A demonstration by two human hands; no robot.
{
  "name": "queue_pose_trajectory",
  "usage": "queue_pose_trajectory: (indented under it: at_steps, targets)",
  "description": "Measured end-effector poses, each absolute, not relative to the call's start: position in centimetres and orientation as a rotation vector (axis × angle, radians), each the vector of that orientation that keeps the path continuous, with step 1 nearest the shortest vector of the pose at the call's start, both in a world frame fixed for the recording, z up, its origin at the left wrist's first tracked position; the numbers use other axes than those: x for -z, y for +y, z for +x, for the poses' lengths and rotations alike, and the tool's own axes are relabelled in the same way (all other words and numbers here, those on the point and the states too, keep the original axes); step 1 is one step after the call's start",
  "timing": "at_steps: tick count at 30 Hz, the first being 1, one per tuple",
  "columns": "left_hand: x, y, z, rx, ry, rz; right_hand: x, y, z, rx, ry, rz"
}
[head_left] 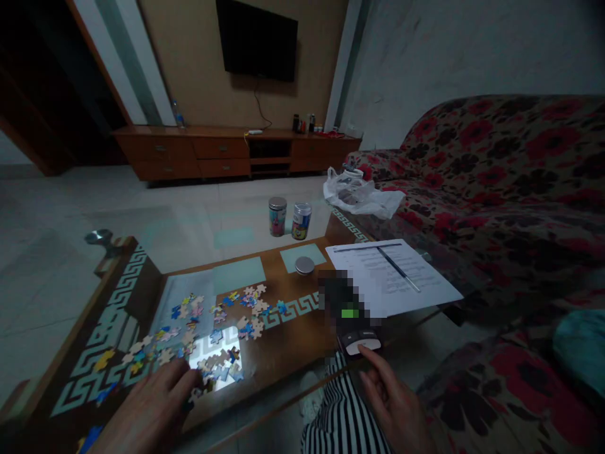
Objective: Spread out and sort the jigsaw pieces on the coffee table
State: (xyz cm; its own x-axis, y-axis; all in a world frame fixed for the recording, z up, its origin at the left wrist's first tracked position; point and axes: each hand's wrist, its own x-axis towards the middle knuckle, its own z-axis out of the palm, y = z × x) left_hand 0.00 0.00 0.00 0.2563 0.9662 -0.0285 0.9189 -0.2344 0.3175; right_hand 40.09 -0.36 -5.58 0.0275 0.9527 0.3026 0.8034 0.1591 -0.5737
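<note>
Several loose jigsaw pieces lie scattered over a glass-topped coffee table. My left hand rests palm down at the near left of the pieces, fingers stretched toward them and touching a few. My right hand reaches forward over my striped trouser leg, its index finger on a small white and dark device at the table's near edge. The other fingers of that hand are loosely curled and hold nothing I can see.
Two small tins stand at the table's far side, a round lid nearer. A printed sheet with a pen lies at the right. A floral sofa with a plastic bag flanks the right; a TV cabinet stands against the far wall.
</note>
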Motion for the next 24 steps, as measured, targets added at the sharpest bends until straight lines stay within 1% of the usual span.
queue_pose_trajectory:
  at_steps: [3, 7, 12, 16, 24]
  targets:
    - [-1.0, 0.0, -0.1, -0.131, 1.825, 2.235, 5.4, -0.3, 40.1, -0.307, -1.823, -1.639]
    - [-0.8, 0.2, -0.3, 0.043, 1.881, 2.246, 4.8, -0.2, 39.9, -0.314, -1.793, -1.662]
    - [-0.5, 0.0, 0.5, 0.099, 1.889, 2.225, 4.5, -0.1, 40.0, -0.336, -1.809, -1.685]
    - [-0.7, 0.2, 0.6, 0.227, 1.894, 2.224, 4.8, -0.2, 40.3, -0.341, -1.833, -1.675]
    - [-1.1, 0.8, -0.2, 0.235, 1.989, 2.260, 5.1, -0.3, 39.8, -0.318, -1.781, -1.683]
